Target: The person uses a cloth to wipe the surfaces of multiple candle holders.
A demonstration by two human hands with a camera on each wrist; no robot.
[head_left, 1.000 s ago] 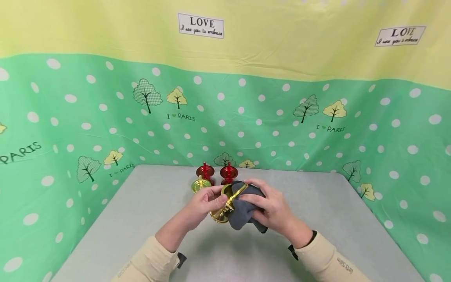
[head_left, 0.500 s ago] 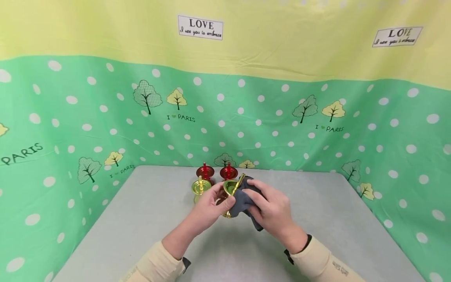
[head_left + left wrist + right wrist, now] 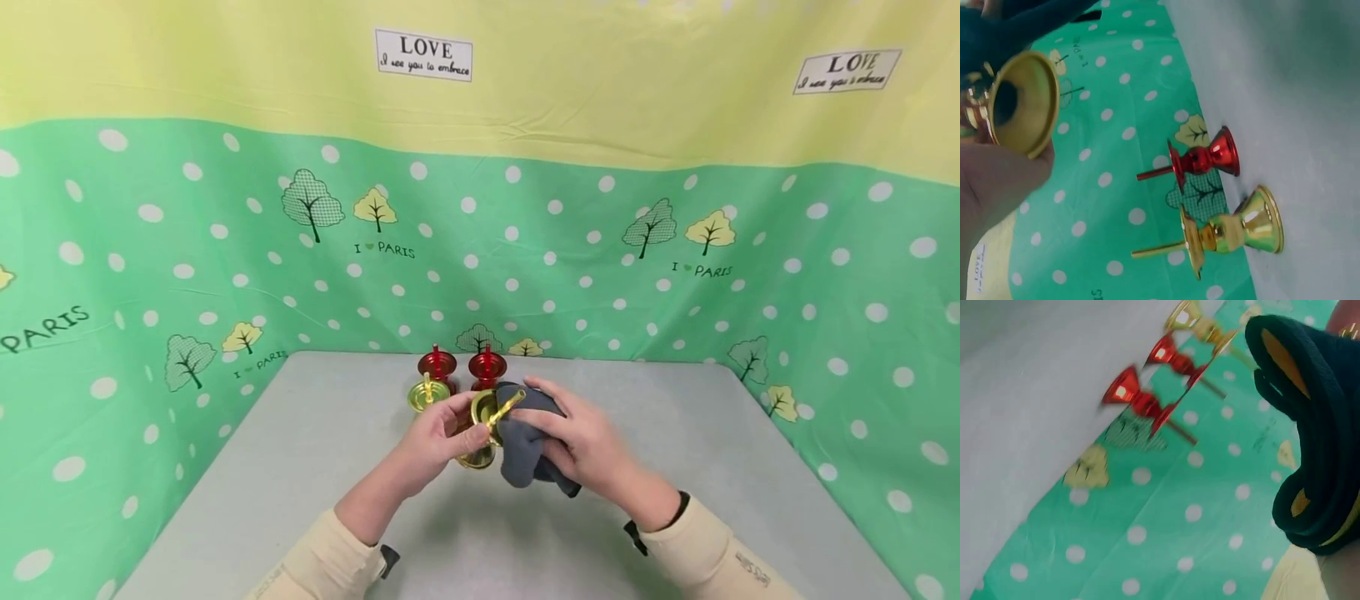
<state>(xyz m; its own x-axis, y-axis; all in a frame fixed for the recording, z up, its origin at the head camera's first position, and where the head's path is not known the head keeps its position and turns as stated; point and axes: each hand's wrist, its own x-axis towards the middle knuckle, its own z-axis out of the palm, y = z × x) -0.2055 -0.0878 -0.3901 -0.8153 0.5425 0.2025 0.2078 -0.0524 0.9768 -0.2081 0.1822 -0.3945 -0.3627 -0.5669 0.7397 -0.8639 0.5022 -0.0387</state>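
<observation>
My left hand (image 3: 431,442) grips a shiny gold candlestick (image 3: 486,407) by its middle and tilts it above the table, its thin rod leaning to the right. In the left wrist view the flared foot of this candlestick (image 3: 1029,103) faces the camera. My right hand (image 3: 588,437) pinches a dark grey-blue cloth (image 3: 521,454) against the dish and rod. The folded cloth (image 3: 1322,437) fills the right side of the right wrist view and hides most of that hand there.
Behind the hands stand a second gold candlestick (image 3: 428,395) and two red candlesticks (image 3: 437,365), upright on the grey table (image 3: 315,433). A green and yellow curtain (image 3: 555,275) with dots and trees surrounds the table's back and sides.
The held candlestick first came more upright, then tipped to the right again. My right hand shifted with the cloth along its dish and rod. The standing candlesticks stayed put.
</observation>
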